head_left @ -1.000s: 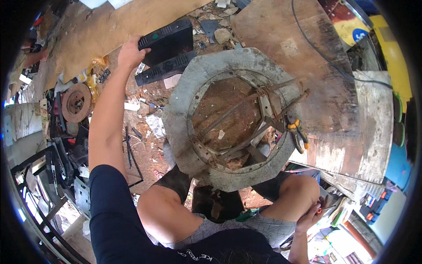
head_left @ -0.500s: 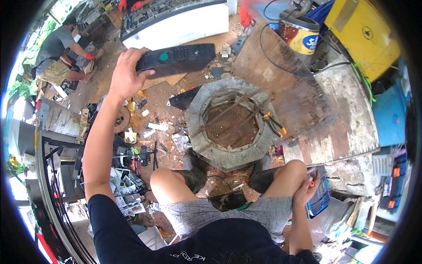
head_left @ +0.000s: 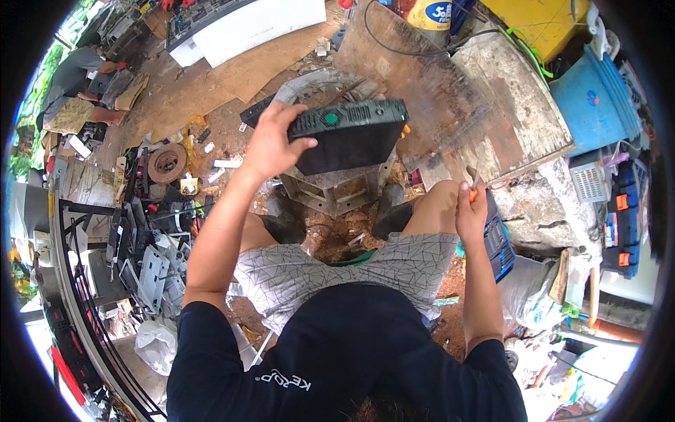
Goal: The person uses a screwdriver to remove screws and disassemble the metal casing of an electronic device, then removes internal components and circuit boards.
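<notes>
My left hand [head_left: 275,143] is closed on the left end of a flat black electronics box [head_left: 348,146], which has vents and a round green sticker along its edge. The box is held tilted above an octagonal concrete ring [head_left: 330,193] between my knees and hides most of it. Beside my right knee, my right hand [head_left: 473,213] is wrapped round a tool with an orange handle [head_left: 473,195] and a short metal head pointing up; its exact kind is unclear. Just below that hand lies a blue-edged tool case [head_left: 499,246].
Another black box [head_left: 254,111] leans behind the ring. A wooden board [head_left: 422,91] lies to the right, near a blue bin [head_left: 587,105]. Scrap parts [head_left: 158,271] pile up at left. A large white panel [head_left: 260,28] stands at the back. Another person [head_left: 70,84] bends over at far left.
My left hand has brought the black box nearer and rightward, over the concrete ring. My right hand has lifted from beside the knee with the orange-handled tool. The view has tilted down.
</notes>
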